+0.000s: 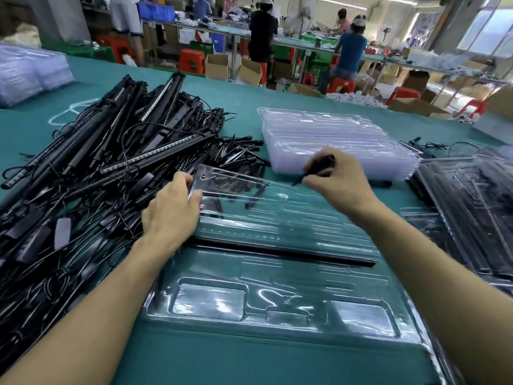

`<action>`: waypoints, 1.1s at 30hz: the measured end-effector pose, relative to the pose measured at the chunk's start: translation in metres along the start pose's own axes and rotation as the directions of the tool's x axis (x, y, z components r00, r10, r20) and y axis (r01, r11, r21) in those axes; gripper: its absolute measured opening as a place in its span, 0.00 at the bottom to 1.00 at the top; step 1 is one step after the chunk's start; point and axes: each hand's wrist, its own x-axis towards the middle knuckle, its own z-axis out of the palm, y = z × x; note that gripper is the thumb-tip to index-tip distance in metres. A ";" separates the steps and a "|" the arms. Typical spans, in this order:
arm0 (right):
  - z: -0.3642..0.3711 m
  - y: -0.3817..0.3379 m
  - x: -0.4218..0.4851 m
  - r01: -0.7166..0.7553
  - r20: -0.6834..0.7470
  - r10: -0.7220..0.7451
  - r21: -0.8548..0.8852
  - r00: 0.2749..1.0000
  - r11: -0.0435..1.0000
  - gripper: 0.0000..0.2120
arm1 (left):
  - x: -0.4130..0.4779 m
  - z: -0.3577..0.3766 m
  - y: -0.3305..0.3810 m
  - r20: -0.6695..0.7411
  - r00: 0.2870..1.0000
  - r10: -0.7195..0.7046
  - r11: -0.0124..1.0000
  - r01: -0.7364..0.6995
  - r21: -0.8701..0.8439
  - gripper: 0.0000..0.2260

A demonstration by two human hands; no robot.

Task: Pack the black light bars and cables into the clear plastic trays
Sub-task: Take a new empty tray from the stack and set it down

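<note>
Head view: the clear tray (pixel 277 284) lay open at lower centre, one light bar (pixel 283 254) seated crosswise in its channel. The left hand (pixel 172 209) pinched the tray's far-left corner, and the right hand (pixel 338 182) clutched a small black part (pixel 319 166) above the far edge. More bars waited in the pile (pixel 111 162) at left, nearest the left hand, slanting toward upper right. Beyond lay green worktop (pixel 236 101), spare trays (pixel 333 140) and a busy workshop.
</note>
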 end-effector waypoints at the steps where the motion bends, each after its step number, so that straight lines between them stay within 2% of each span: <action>1: -0.013 0.004 -0.012 -0.057 0.046 0.053 0.078 0.998 0.995 0.10 | 0.000 0.000 0.000 0.000 1.000 -0.003 1.000 0.003 -0.002 0.12; 4: -0.046 0.018 -0.048 -0.168 0.120 0.146 0.202 0.982 0.965 0.09 | 0.000 0.001 -0.001 0.000 1.000 -0.009 1.000 0.009 0.001 0.13; 7: -0.062 0.027 -0.078 -0.220 0.191 0.178 0.224 0.965 0.949 0.14 | 0.001 0.003 -0.002 0.001 1.000 -0.012 1.000 0.012 0.008 0.14; 10: -0.061 0.032 -0.102 -0.220 0.295 0.156 0.198 0.943 0.955 0.15 | 0.001 0.004 -0.002 -0.011 1.000 -0.010 1.000 0.010 0.013 0.14; 14: -0.045 0.035 -0.121 -0.198 0.397 0.130 0.135 0.908 0.971 0.10 | 0.002 0.006 -0.003 -0.012 0.999 -0.033 0.999 0.034 0.017 0.13; 16: -0.036 0.039 -0.127 -0.201 0.394 0.156 0.077 0.906 0.976 0.08 | 0.003 0.007 -0.003 -0.012 0.999 -0.037 0.999 0.037 0.016 0.13; 18: -0.027 0.042 -0.132 -0.191 0.331 0.185 -0.014 0.925 0.981 0.08 | 0.003 0.007 -0.004 -0.012 0.999 -0.042 0.999 0.042 0.018 0.13; 21: -0.021 0.044 -0.134 -0.069 0.278 0.110 -0.153 0.954 0.986 0.08 | 0.002 0.007 -0.003 -0.010 0.999 -0.045 0.999 0.045 0.022 0.13; 25: -0.025 0.043 -0.134 0.093 0.410 0.017 -0.247 0.912 0.965 0.10 | 0.003 0.007 -0.004 -0.001 0.999 -0.033 0.999 0.033 0.025 0.13; 28: -0.030 0.044 -0.137 0.134 0.402 -0.014 -0.272 0.915 0.953 0.08 | 0.003 0.008 -0.005 -0.002 1.000 -0.025 0.999 0.026 0.021 0.13; 33: -0.030 0.039 -0.144 0.351 0.405 -0.176 -0.411 0.897 0.842 0.07 | 0.003 0.008 -0.004 -0.016 0.999 -0.037 0.999 0.038 0.021 0.16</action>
